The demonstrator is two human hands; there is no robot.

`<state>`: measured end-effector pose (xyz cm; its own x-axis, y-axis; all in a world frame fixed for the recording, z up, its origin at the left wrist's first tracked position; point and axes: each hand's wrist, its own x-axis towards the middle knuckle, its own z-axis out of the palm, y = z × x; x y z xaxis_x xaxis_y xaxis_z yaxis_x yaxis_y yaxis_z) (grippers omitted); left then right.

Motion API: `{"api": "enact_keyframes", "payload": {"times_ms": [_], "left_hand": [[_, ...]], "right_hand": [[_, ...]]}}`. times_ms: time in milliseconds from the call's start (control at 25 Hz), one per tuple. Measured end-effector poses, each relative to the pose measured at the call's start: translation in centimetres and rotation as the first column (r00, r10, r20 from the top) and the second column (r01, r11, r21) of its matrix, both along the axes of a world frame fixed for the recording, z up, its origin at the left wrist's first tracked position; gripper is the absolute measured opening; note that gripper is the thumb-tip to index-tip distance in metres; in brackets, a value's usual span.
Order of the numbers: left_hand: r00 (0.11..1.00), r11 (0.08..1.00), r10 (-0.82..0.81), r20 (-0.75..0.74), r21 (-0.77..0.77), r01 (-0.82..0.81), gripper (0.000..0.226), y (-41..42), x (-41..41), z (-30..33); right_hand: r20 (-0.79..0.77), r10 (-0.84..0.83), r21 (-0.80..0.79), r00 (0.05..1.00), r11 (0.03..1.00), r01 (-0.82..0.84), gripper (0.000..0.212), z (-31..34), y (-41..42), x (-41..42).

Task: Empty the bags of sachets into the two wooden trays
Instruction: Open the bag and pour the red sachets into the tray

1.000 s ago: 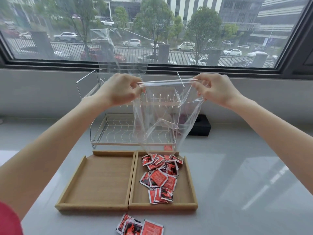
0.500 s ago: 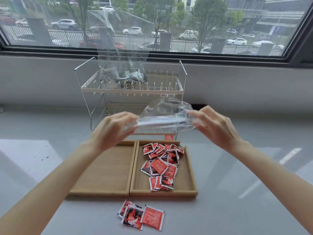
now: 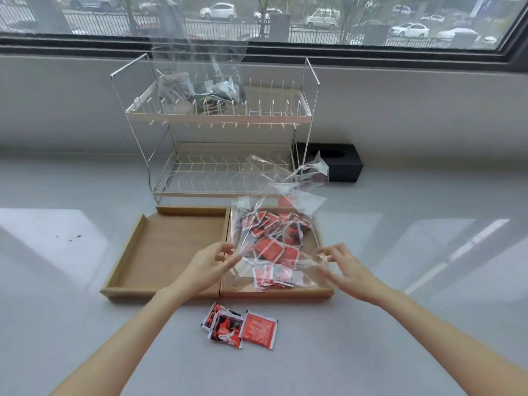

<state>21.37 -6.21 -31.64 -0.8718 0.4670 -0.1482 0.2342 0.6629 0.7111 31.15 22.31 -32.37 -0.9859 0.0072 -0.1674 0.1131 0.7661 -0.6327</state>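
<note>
Two wooden trays sit side by side on the grey counter. The left tray (image 3: pixel 171 252) holds nothing. The right tray (image 3: pixel 274 294) holds a heap of red sachets (image 3: pixel 271 250). An empty clear bag (image 3: pixel 285 184) hangs crumpled over the right tray, its near edge stretched between my hands. My left hand (image 3: pixel 208 264) pinches the bag's left corner. My right hand (image 3: pixel 345 267) touches the right corner with blurred, spread fingers. Three red sachets (image 3: pixel 240 327) lie on the counter in front of the trays. Another clear bag of grey sachets (image 3: pixel 200 90) stands on the rack's top shelf.
A white two-tier wire rack (image 3: pixel 217 118) stands just behind the trays. A black box (image 3: pixel 337 164) sits to its right against the wall. One red sachet (image 3: pixel 284 200) lies behind the right tray. A window runs along the back.
Both hands came down from in front of the rack to just above the right tray, bringing the emptied bag with them. The bag has collapsed over the sachets.
</note>
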Motion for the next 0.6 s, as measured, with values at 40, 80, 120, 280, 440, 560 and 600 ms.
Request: {"api": "enact_keyframes", "payload": {"times_ms": [40,80,120,280,440,560,600], "left_hand": [[0.997,0.997,0.079,-0.009,0.024,-0.078,0.045,0.4,0.0,0.0],[0.990,0.990,0.137,-0.016,0.030,-0.137,0.043,0.7,0.0,-0.1],[0.983,0.983,0.181,-0.010,0.026,-0.181,0.045,0.9,-0.2,-0.2],[0.957,0.960,0.279,0.084,-0.017,-0.279,0.055,1.9,-1.4,0.0],[0.921,0.940,0.336,0.197,-0.015,-0.340,0.054,3.1,-3.0,-0.8],[0.862,0.911,0.396,0.316,-0.021,-0.411,0.056,3.5,-4.2,-1.4],[0.837,0.896,0.420,0.350,-0.015,-0.443,0.055,3.7,-4.5,-1.4]], "right_hand": [[-0.001,-0.117,-0.092,0.993,0.989,0.117,0.037,0.0,-0.3,-0.3],[-0.004,-0.216,-0.147,0.976,0.966,0.213,0.036,0.1,-0.5,-0.8],[0.002,-0.283,-0.167,0.959,0.946,0.279,0.038,0.4,-0.7,-1.3],[0.143,-0.428,-0.244,0.893,0.859,0.451,0.055,0.4,-0.5,-3.9],[0.309,-0.495,-0.303,0.812,0.758,0.577,0.061,-0.8,-0.5,-5.9],[0.381,-0.479,-0.349,0.791,0.717,0.603,0.064,-0.9,-0.2,-6.8],[0.391,-0.469,-0.380,0.792,0.702,0.603,0.065,-0.9,-0.1,-7.0]]}}
